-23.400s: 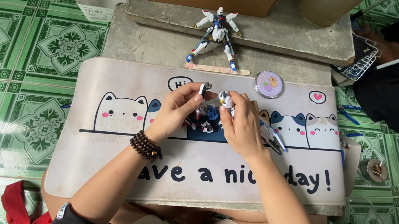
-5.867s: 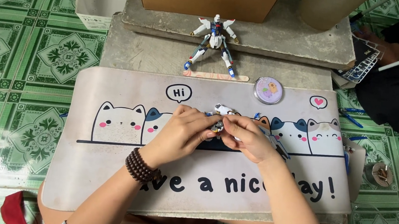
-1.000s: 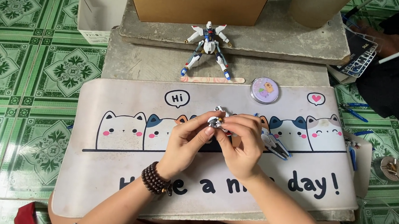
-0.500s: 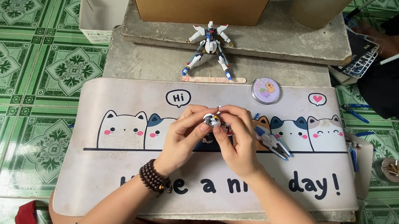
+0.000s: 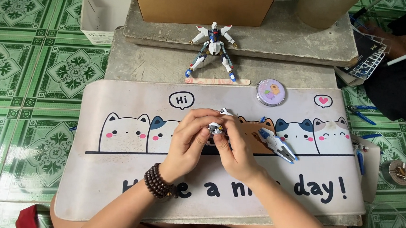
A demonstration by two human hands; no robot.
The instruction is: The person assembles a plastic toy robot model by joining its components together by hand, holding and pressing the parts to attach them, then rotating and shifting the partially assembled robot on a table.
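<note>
Moved closer together since a moment ago, left hand (image 5: 188, 143) and right hand (image 5: 236, 151), both pinching small white-and-grey plastic toy part (image 5: 215, 128) between fingertips. Just right: blue-and-white toy wing (image 5: 276, 145). Farther up: round purple tin (image 5: 270, 92), then standing white-and-blue toy robot (image 5: 212, 48).

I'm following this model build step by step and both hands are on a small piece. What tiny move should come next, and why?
Probably keep pressing the small white and grey model part together between the fingertips. The left hand and right hand both pinch it above the cat-print mat, and the blue-and-white piece lies untouched beside them, so the fit looks unfinished.
</note>
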